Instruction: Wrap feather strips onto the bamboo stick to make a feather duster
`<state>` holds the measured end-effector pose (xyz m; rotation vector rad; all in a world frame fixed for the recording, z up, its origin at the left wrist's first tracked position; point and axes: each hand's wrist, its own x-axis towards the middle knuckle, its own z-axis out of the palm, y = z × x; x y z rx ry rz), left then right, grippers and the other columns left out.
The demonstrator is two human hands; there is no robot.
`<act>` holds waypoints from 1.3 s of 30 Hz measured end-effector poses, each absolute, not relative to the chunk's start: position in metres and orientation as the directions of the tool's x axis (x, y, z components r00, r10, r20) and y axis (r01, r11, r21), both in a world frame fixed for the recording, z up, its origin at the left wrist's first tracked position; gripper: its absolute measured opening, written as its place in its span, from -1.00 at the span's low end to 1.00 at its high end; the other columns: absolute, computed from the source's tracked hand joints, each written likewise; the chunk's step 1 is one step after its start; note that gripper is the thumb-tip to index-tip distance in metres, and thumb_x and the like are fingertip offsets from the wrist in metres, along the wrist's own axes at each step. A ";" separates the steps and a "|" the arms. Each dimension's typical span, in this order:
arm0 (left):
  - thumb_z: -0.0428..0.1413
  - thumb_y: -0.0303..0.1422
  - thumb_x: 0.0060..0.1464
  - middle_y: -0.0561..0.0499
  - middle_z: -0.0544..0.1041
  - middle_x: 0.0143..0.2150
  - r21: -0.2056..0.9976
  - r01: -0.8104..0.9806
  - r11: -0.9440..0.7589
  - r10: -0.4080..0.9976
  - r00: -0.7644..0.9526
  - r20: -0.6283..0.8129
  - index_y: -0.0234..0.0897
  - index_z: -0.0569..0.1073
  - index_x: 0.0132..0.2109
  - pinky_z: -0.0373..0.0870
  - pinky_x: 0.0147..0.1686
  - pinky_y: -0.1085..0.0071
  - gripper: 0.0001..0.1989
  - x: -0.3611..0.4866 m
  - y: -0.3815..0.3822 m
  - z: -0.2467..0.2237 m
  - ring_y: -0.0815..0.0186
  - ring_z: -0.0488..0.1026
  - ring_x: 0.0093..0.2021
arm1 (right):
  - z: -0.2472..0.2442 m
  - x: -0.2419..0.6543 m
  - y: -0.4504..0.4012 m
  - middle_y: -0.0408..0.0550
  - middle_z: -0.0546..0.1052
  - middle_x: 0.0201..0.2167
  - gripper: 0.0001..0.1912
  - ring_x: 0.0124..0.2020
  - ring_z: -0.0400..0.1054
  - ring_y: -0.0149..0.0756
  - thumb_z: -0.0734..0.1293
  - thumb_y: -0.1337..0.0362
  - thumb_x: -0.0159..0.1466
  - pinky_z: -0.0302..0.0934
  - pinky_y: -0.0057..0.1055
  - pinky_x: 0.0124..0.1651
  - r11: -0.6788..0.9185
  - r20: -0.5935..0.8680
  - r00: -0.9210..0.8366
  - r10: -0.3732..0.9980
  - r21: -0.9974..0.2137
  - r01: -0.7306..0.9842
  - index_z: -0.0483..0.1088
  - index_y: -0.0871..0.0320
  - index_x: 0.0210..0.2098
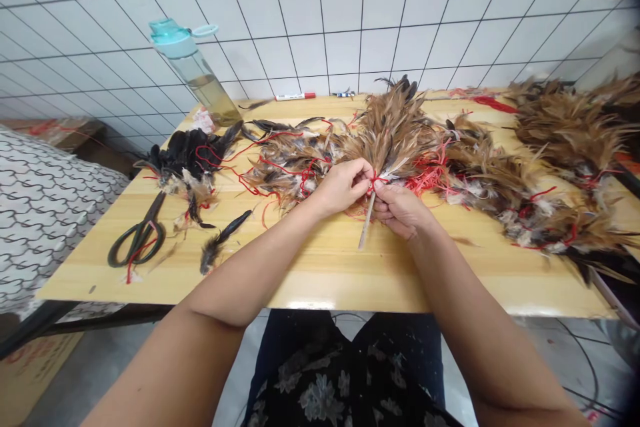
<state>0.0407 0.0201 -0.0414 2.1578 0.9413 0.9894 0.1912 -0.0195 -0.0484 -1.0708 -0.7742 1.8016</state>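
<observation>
For this winding to sit well, I think it is better to keep the red string tight and the quills close together, without crushing the feathers. The fingers of the left hand pinch the string, and those of the right hand grasp the neck of the brown feather bundle. The bundle fans out just beyond the fingers, above the bench, its pale stick pointing towards the person
</observation>
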 end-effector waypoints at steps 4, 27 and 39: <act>0.02 -0.51 0.04 0.09 0.42 -0.46 0.730 0.318 -0.604 0.759 0.508 0.406 -0.29 0.40 -0.33 0.23 -0.41 0.48 -0.92 0.038 0.023 -0.040 0.43 0.31 -0.45 | -0.049 0.194 -0.020 -0.38 0.04 -0.76 -0.56 -0.70 -0.22 -0.63 0.54 0.06 -0.03 -0.36 -0.59 -0.67 -0.404 -0.312 -0.289 0.905 -0.842 -0.357 0.28 0.19 -0.51; 0.08 -0.31 0.07 0.10 0.35 -0.49 0.927 0.322 -0.190 0.904 0.427 0.037 -0.34 0.38 -0.42 0.15 -0.42 0.50 -0.82 0.021 0.023 -0.029 0.46 0.24 -0.47 | -0.038 0.193 -0.020 -0.29 0.13 -0.71 -0.75 -0.72 -0.12 -0.63 0.28 0.30 0.30 -0.25 -0.69 -0.71 -0.568 -0.496 -0.278 0.823 -0.696 -0.440 0.30 0.25 -0.49; 0.03 -0.27 0.10 0.14 0.24 -0.53 0.836 0.421 -0.353 0.893 0.420 0.165 -0.33 0.36 -0.41 0.05 -0.48 0.50 -0.79 0.032 0.029 -0.037 0.47 0.12 -0.51 | -0.023 0.190 -0.023 -0.28 0.15 -0.68 -0.71 -0.77 -0.16 -0.68 0.09 0.42 0.39 -0.29 -0.76 -0.77 -0.568 -0.581 -0.151 0.800 -0.652 -0.502 0.19 0.22 -0.47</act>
